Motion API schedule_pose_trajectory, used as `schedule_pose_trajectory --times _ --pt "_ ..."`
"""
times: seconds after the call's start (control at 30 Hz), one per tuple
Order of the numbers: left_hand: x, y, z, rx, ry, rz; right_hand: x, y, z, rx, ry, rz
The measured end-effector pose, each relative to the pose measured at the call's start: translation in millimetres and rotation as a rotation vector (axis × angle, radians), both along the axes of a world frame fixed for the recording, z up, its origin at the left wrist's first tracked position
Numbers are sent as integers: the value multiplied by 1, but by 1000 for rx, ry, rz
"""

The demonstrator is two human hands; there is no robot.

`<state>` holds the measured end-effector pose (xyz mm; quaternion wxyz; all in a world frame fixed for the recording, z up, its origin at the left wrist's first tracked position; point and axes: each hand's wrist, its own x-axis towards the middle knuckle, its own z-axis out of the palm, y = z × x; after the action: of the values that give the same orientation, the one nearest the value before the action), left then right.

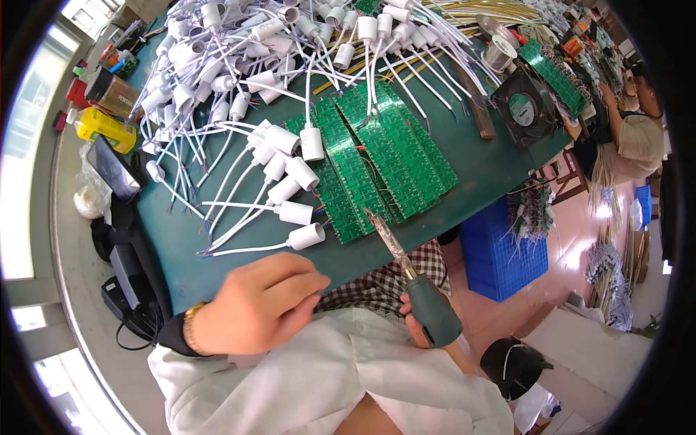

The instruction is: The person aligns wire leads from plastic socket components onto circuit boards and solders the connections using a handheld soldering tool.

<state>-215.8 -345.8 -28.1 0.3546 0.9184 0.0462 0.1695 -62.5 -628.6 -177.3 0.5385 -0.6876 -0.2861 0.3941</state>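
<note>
My right hand (417, 324) is closed around the dark green handle of a soldering iron (396, 248). The iron's worn metal tip points up and away, at the near edge of the green circuit board panels (406, 156). My left hand (261, 301) hovers at the table's near edge with its fingers curled together; whatever they may hold is hidden. Just beyond it lie several white lamp sockets (295, 212) with white cables and bare wire ends. One socket (312, 143) rests on the panels. Thin coloured wires show in the gaps between panels.
A large heap of white sockets and cables (239, 65) covers the far side of the green table (478, 185). At the right stand a black fan (523, 107) and a solder spool (499, 54). A yellow bottle (106, 130) is left; a blue crate (504, 250) stands below. Another person (629, 145) sits far right.
</note>
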Motion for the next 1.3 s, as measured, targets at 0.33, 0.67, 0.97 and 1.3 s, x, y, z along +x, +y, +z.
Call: schedule_pose_trajectory --times 0.33,0.67,0.97,1.3 --pt "25 -16 -84 516 -106 257 10 -5 -32 -137 -258 9" --pt "38 -13 -96 284 -87 421 11 8 -21 58 -526 108" --pt "41 -12 -98 354 -105 437 15 3 7 -208 -155 239" --pt "41 -10 -94 310 -88 417 14 10 11 179 -236 273"
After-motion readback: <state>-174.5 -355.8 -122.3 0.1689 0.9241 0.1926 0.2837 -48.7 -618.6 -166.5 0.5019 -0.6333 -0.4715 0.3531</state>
